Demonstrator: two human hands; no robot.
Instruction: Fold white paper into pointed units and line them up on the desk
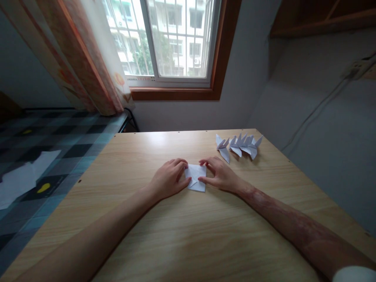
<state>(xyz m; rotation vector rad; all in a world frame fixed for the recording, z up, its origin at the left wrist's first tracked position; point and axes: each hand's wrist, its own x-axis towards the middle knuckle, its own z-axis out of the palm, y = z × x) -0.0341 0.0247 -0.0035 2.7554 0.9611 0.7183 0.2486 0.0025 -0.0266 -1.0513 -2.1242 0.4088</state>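
Observation:
A small white folded paper (pixel 196 177) lies flat on the wooden table (pixel 188 235), near its middle. My left hand (pixel 169 178) presses its left edge, fingers curled and thumb on the paper. My right hand (pixel 219 174) holds the right edge, with thumb and fingertips pinching down on it. Both hands rest on the tabletop.
A row of several folded white paper cranes (pixel 238 145) stands at the table's far right. A bed with a checked cover (pixel 44 156) and a white sheet (pixel 23 176) lies to the left. Window (pixel 173 39), curtain (pixel 85 58) and grey wall are behind.

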